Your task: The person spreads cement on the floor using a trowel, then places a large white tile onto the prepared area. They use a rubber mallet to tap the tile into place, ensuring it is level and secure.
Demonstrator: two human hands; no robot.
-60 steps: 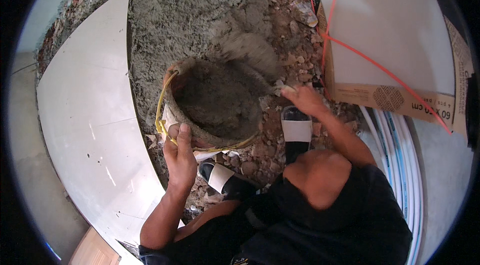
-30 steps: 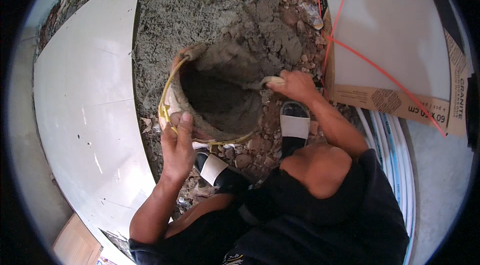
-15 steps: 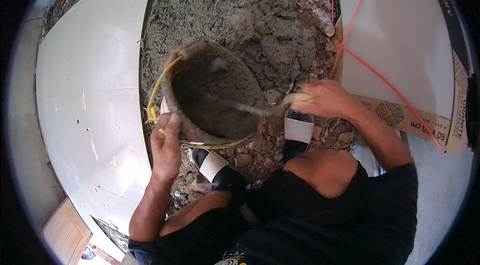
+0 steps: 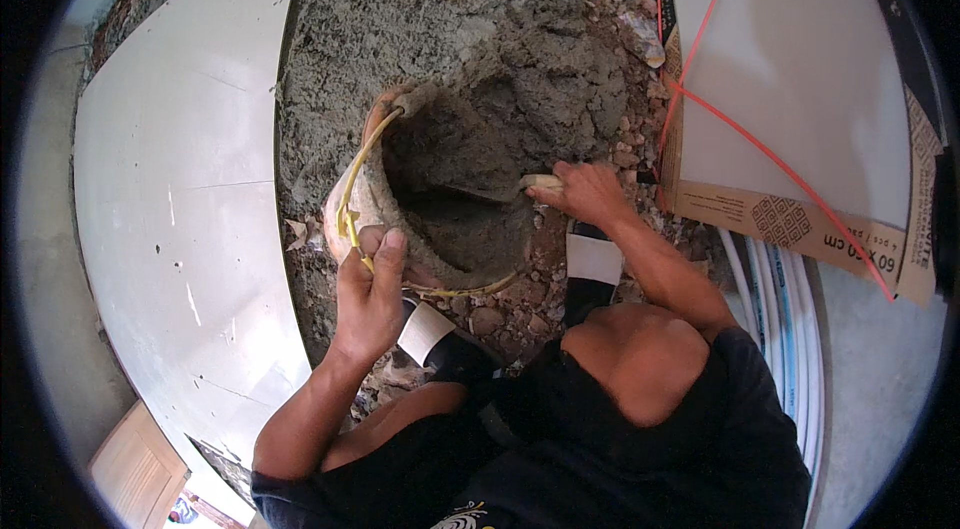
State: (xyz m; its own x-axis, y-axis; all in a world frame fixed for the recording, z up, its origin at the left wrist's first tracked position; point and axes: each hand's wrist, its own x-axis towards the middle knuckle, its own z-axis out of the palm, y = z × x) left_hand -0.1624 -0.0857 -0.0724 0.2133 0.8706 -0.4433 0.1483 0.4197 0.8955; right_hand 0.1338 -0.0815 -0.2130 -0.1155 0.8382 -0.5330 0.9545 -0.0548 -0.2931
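Note:
A mortar-caked bucket [image 4: 345, 191] is tipped so its mouth faces right, toward a mound of wet mortar [image 4: 550, 79]. Its near-left side is gripped by my left hand [image 4: 370, 284], whose fingers close on the rim and the yellow handle [image 4: 362, 169]. The light handle of a trowel [image 4: 543, 185] is in my closed right hand [image 4: 592, 197], at the bucket's right edge. Its blade reaches into the mouth and is mostly hidden against the grey mortar inside.
Large pale tiles [image 4: 190, 179] cover the left side. At right stands a boxed tile pack [image 4: 800, 79] with a red strap [image 4: 790, 174]. White pipes [image 4: 785, 329] lie beside my right knee. Rubble [image 4: 490, 319] surrounds my sandalled feet.
The bucket has tilted further and shifted slightly right along with my left hand. My right hand has moved left, bringing the trowel deeper into the bucket.

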